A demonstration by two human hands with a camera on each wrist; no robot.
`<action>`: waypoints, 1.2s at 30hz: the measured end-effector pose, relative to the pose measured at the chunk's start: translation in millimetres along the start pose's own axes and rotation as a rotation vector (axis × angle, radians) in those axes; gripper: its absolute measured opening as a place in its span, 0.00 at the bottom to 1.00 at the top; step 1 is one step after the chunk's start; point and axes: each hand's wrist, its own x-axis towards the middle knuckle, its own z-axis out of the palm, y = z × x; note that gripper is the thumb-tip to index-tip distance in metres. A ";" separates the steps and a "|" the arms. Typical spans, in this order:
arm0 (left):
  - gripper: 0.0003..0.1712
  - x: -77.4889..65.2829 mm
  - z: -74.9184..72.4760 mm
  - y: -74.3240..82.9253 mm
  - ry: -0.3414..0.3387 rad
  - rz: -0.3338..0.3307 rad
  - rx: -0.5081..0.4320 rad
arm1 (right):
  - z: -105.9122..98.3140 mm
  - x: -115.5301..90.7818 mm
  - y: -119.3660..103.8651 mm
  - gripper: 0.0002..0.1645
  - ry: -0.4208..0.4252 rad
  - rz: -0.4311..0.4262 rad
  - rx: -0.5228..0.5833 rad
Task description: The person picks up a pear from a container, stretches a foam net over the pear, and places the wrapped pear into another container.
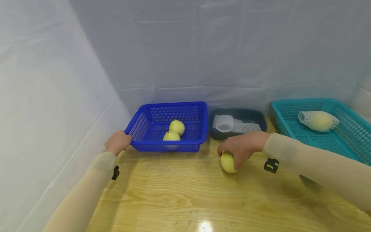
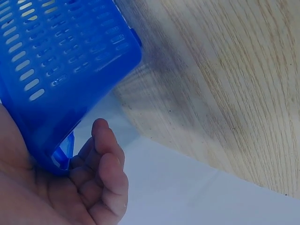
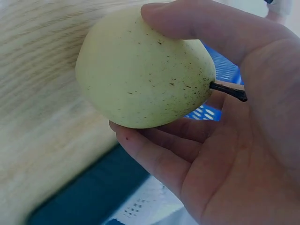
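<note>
The right hand (image 1: 243, 145) grasps a smooth, rounded, brown-speckled yellow pear (image 1: 228, 163) over the wood-grained desk (image 1: 174, 190), near the dark tray (image 1: 246, 113); the left hand (image 1: 118, 141) grips a corner of the slotted blue plastic basket (image 1: 147, 147), where two stemmed pears (image 1: 177, 127) lie.

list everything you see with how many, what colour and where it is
table: 1, light brown wood, across the lower view
blue basket: 1, blue, left on the table
loose pears: 2, pale yellow, in the blue basket
tray: 1, dark, middle, towards the back
foam nets: exact count unclear, white, in the tray
teal basket: 1, teal, right
netted fruit: 1, pale yellow under white, in the teal basket
held pear: 1, pale yellow, in the right hand
sheeting: count unclear, whitish, behind and left
wrist devices: 2, black, one per wrist
sleeves: 2, cream, on the forearms
left hand: 1, bare, gripping the blue basket's near left corner
right hand: 1, bare, holding the pear
</note>
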 end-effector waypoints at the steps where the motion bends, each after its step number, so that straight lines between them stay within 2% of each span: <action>1: 0.18 0.1 0.1 -0.4 0.010 -0.001 0.002 | 2.1 1.4 0.5 0.35 0.002 -0.007 0.000; 3: 0.22 -0.2 1.0 -0.6 0.051 0.008 0.002 | 5.5 4.0 1.8 0.35 0.002 -0.003 -0.005; 8: 0.33 -1.0 5.8 0.4 0.215 0.054 0.011 | 10.5 8.5 5.4 0.36 -0.003 0.006 0.006; 14: 0.33 -1.5 12.3 6.8 0.389 0.093 -0.012 | 13.6 8.6 11.6 0.41 -0.001 0.015 0.037; 19: 0.28 -10.6 15.3 32.2 0.526 0.188 -0.052 | 16.6 6.8 15.7 0.44 0.008 0.041 0.093; 23: 0.22 -24.0 21.4 64.0 0.601 0.333 -0.101 | 17.3 3.0 18.4 0.46 0.022 0.059 0.136; 29: 0.14 -45.9 40.8 108.3 0.637 0.557 -0.107 | 16.1 -5.4 22.3 0.49 0.040 0.095 0.156; 36: 0.13 -74.1 62.9 146.6 0.554 0.707 -0.085 | 10.1 -21.4 27.3 0.50 0.058 0.127 0.165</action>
